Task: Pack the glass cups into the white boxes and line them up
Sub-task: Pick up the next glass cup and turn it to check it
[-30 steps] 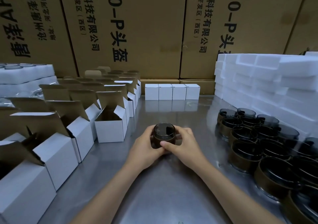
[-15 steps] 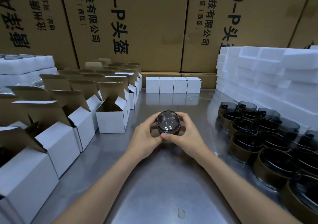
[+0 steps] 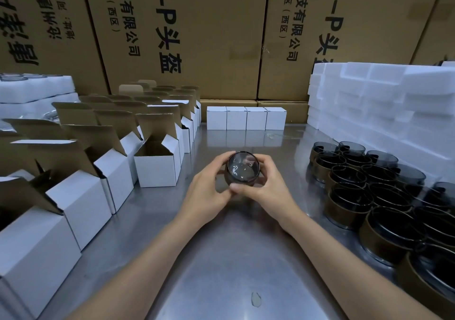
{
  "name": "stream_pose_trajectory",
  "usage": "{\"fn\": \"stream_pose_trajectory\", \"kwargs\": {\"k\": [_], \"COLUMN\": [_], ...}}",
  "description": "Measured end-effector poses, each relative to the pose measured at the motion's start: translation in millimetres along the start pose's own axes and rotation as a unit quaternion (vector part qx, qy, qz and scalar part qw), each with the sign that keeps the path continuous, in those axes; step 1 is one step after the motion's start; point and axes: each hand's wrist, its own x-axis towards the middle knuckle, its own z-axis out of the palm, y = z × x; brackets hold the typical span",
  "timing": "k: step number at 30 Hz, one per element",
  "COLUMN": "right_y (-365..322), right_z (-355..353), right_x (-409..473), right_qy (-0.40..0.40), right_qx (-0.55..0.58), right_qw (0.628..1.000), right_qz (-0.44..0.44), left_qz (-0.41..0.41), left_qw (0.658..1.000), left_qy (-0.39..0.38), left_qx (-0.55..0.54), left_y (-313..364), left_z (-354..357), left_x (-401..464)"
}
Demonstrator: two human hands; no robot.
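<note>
Head view. A dark glass cup (image 3: 243, 169) is gripped by both hands above the middle of the steel worktop (image 3: 221, 282): the left hand (image 3: 209, 191) is curled round its left side, the right hand (image 3: 266, 191) round its right side and underside. Compared with half a second earlier, the cup is tipped further toward the camera, so that its round glass base, with light reflections on it, is presented almost face-on; a second ago the open mouth was seen from above. The grip of both hands is unchanged.

Containers: rows of open white boxes (image 3: 157, 167) with raised brown flaps are ranged along the left of the worktop; the nearest visible interior is seen to hold nothing, the contents of the others cannot be told. Four closed white boxes (image 3: 246, 121) are lined up touching one another at the far edge. A cluster of dark glass cups with brown bands (image 3: 357, 191) is set out on the right, near the hands but apart. White foam blocks (image 3: 381, 103) are stacked behind that cluster, and further foam trays (image 3: 37, 90) at far left. Large printed cartons (image 3: 197, 36) are stood behind the worktop.
</note>
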Motion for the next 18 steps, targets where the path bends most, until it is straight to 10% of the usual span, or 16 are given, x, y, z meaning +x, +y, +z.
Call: {"fn": "stream_pose_trajectory", "kwargs": {"k": [18], "right_y": [-11.0], "right_z": [1.7], "right_x": [-1.0], "right_qy": [-0.007], "right_qx": [0.033], "right_qw": [0.995], "right_qz": [0.094], "left_qz": [-0.201], "left_qw": [0.971], "left_qy": [0.05], "left_qx": [-0.118], "left_y": [7.3], "left_z": [-3.1], "left_x": [5.2]}}
